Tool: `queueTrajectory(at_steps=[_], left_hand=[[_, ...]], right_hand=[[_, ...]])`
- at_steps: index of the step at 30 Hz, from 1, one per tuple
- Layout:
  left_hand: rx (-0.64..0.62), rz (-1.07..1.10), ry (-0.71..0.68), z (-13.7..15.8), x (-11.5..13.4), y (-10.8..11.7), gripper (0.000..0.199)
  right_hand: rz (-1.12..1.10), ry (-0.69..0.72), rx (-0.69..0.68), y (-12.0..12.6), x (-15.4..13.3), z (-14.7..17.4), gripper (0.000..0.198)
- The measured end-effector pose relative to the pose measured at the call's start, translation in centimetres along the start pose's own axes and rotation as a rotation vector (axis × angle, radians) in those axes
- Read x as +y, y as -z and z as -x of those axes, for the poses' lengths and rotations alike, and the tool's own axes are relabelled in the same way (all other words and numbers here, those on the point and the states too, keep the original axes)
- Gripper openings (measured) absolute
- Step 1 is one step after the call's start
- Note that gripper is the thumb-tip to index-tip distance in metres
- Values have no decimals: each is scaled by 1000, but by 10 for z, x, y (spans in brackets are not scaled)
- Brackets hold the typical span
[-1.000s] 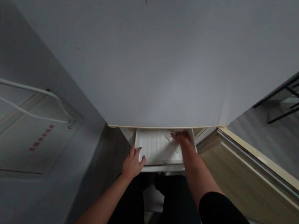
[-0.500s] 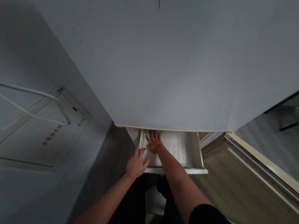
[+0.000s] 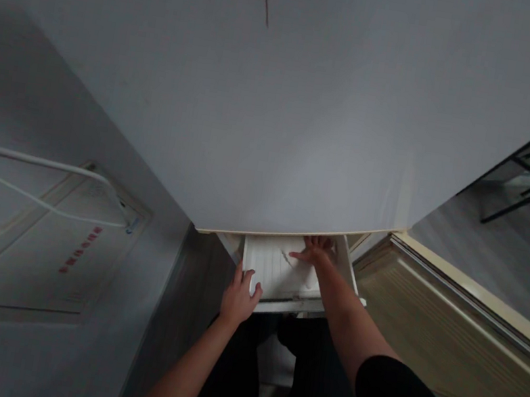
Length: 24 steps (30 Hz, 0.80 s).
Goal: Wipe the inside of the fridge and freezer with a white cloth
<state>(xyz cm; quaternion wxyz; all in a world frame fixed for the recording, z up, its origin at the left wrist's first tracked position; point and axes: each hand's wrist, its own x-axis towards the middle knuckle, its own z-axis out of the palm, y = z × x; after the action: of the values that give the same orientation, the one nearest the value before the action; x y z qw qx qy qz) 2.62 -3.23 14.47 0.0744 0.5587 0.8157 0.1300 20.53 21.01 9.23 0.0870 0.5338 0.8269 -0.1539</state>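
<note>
A shallow white drawer (image 3: 263, 261) is pulled partway out from under a large white surface. My left hand (image 3: 239, 297) grips its front left corner, with fingers over the left edge and onto the inside. Deep in the drawer's back right part, my right hand (image 3: 317, 251) lies with fingers spread and thumb stretched left, palm down. I see nothing held in it. Its fingertips are partly in shadow near the back. A thin pale mark or strip (image 3: 287, 257) shows on the drawer floor beside the thumb.
At the right, an open door panel (image 3: 446, 318) with a cream edge stands low beside the drawer. A white cable (image 3: 51, 161) hangs across a wall panel with red lettering (image 3: 80, 250) at the left. Dark metal legs (image 3: 518, 203) stand at far right.
My right hand has moved from the drawer's left side across to its back right part. My left hand stays at the front left corner. The view has shifted slightly.
</note>
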Motion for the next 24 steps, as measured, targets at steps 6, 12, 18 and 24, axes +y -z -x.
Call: queueTrajectory(at_steps=[6,12,18,24], left_hand=[[-14,-7,11,0,7,3,38],[-51,-9,35,0,8,5,38],[-42,9,36,-1,5,5,37],[-30,0,38,-1,8,5,38]], right_hand=[[36,-35,-102,-17,-18,0,118],[43,278,-233,-49,-145,19,96],[48,448,-250,-47,-128,24,110],[53,35,-237,-9,5,27,143]])
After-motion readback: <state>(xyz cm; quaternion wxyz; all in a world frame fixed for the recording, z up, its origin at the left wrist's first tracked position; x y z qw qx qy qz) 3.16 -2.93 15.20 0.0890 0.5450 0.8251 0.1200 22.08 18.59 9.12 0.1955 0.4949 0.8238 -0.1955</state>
